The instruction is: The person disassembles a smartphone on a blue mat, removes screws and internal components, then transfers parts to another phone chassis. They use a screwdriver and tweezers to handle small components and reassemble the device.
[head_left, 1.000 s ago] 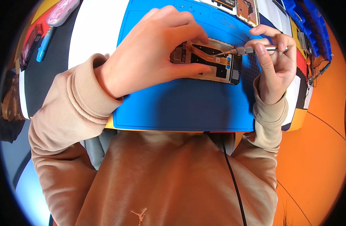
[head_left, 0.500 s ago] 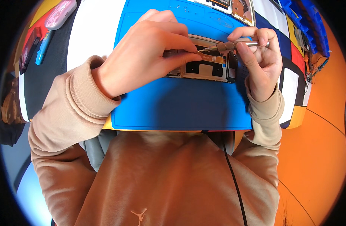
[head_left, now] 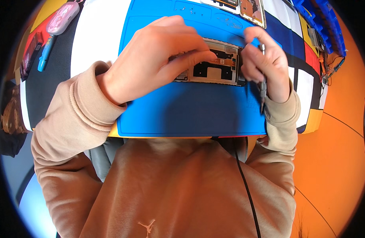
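Opened phone (head_left: pixel 214 65) lies on the blue mat (head_left: pixel 198 111), upper centre of frame, back cover already off, insides exposed. Left hand (head_left: pixel 150 67) pins it down, fingers flat. Right hand (head_left: pixel 265 65) grip closed on a screwdriver (head_left: pixel 263 89). Judging mid-disassembly; parts remain inside.

L hand (head_left: pixel 158 59) flat, fingers extended; R hand (head_left: pixel 265 63) curled, grip closed.

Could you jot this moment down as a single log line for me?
left hand: pressing on opened phone | right hand: gripping slim metal tool, tip down | surface: blue mat
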`<act>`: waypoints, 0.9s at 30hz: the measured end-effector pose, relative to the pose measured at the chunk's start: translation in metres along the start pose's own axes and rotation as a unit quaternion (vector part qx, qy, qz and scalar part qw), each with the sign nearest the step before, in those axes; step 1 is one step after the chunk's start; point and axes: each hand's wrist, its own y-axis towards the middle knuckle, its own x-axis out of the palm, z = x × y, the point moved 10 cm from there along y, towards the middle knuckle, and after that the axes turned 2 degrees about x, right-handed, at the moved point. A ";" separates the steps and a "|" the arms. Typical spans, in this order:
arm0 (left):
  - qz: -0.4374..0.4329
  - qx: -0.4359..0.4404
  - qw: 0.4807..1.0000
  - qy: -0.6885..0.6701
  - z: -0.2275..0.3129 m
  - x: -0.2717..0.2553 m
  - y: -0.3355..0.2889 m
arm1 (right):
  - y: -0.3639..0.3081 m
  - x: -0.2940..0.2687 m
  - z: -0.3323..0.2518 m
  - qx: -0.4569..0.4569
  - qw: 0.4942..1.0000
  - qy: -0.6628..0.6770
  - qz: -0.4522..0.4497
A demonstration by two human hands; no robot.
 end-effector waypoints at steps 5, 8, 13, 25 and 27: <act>-0.013 0.012 1.000 0.007 0.006 0.000 0.001 | -0.012 0.004 0.004 0.066 0.996 -0.038 0.037; -0.012 0.003 1.000 0.026 0.005 -0.002 0.001 | -0.015 -0.031 -0.023 -0.052 0.984 -0.100 0.138; -0.004 0.027 0.998 0.059 0.009 -0.006 0.003 | -0.034 -0.128 -0.054 -0.157 0.929 -0.113 0.316; 0.037 0.039 0.991 0.124 0.010 -0.010 0.050 | 0.000 -0.209 0.032 -0.097 0.931 0.237 0.259; -0.024 0.058 0.990 0.128 0.007 0.014 0.073 | 0.000 -0.212 0.033 -0.098 0.924 0.230 0.290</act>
